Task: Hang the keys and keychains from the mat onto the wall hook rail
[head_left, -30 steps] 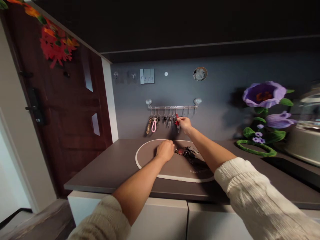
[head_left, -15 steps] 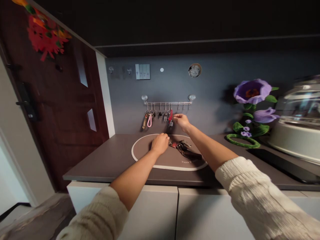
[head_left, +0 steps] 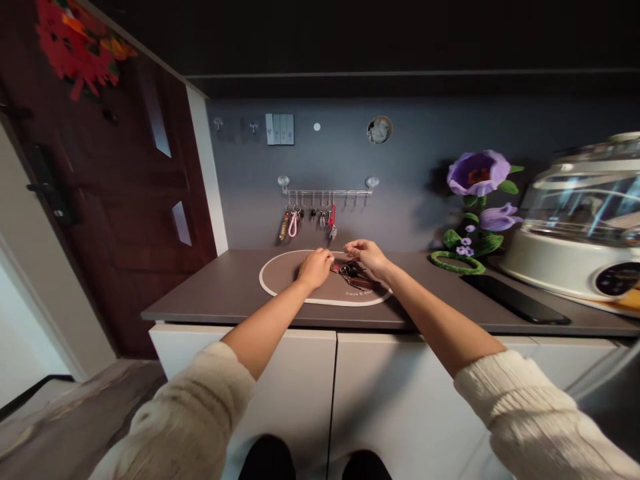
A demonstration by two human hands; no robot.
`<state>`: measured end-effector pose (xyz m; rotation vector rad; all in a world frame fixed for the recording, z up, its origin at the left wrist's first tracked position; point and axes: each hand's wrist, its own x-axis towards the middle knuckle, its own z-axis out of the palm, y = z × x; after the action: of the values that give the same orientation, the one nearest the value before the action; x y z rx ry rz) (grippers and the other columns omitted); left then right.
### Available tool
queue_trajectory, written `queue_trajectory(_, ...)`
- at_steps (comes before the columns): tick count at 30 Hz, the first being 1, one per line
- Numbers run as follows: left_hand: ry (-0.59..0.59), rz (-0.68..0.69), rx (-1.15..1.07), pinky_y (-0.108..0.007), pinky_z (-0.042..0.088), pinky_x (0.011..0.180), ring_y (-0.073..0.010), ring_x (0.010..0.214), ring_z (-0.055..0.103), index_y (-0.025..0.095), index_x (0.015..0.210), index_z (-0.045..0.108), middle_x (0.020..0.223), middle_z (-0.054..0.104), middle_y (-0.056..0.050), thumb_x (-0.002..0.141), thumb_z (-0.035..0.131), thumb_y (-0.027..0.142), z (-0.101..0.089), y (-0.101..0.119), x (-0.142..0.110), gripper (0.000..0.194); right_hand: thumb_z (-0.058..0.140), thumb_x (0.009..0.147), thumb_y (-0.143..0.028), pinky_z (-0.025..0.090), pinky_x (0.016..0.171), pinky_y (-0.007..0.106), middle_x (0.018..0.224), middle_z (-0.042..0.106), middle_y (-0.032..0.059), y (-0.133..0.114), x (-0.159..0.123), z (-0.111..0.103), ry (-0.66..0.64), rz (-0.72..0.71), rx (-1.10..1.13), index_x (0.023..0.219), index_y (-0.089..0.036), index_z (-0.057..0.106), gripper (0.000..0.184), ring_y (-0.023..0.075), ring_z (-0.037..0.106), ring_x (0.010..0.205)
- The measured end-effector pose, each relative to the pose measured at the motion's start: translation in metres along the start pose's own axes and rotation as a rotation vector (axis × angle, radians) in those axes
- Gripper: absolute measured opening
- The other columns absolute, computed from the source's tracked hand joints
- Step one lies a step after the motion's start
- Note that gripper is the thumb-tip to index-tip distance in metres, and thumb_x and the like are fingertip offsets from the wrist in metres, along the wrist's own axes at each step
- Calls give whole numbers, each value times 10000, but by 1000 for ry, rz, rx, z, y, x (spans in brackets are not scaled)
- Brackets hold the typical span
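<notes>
A bunch of keys (head_left: 349,269) with a red tag and a dark brown strap lies on the oval brown mat (head_left: 280,281). At its left end is my left hand (head_left: 316,268), fingers curled together by the red tag; what they hold, if anything, is hidden. My right hand (head_left: 369,257) hovers just over the far side of the bunch, fingers loosely bent and apart, with nothing visible in them. Behind both hands, a clear hook rail (head_left: 345,193) on the wall carries several key sets, among them a pink loop (head_left: 293,225) and keys on a red strap (head_left: 333,221).
A black phone (head_left: 515,299) lies on the counter to the right, before a purple flower ornament (head_left: 479,172) and a white appliance with a clear lid (head_left: 555,257). An overhead cabinet (head_left: 350,40) hangs above. At left stands a dark red door (head_left: 135,187).
My right hand has come down from beside the red-strap keys on the rail to the bunch on the mat. My left hand stays beside that bunch. The view has shifted.
</notes>
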<state>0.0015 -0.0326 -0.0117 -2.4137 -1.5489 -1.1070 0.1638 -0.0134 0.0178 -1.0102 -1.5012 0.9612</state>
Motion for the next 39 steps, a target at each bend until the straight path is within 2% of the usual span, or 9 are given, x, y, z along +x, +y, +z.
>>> queue_trajectory(8,-34,25,-33,-262,399,793,-152,882,529,186,857,606,917,603,-46,819,447,203,3,12,-5,164,617,653,-188,356,534,166,587,554,-34,10,-22,-9,-39,-35,-54,687,-134,580,74,53,448,525)
queue_trajectory(19,-145,54,14,-253,412,742,-146,798,545,190,838,656,886,619,-43,782,517,269,6,11,-4,170,589,656,-219,364,541,183,598,572,-20,24,-16,-8,-26,-84,-146,680,-139,571,85,69,469,539)
queue_trajectory(28,-142,91,72,-263,406,713,-157,780,546,182,787,654,856,615,-52,781,472,228,10,11,3,188,577,650,-313,376,579,214,613,567,-10,29,-12,-10,-51,-134,-274,678,-143,564,174,83,469,563)
queue_trajectory(35,-107,77,108,-280,408,772,-172,861,539,164,830,610,910,591,-70,818,413,202,11,12,3,201,532,688,-324,352,550,213,614,572,-5,29,-10,-12,7,-169,-470,698,-149,583,183,86,451,540)
queue_trajectory(39,-73,87,130,-301,407,806,-184,910,518,155,871,570,955,561,-82,845,380,204,11,12,2,198,511,714,-272,370,597,215,674,611,16,26,-12,-12,52,-211,-555,721,-148,601,153,96,493,593)
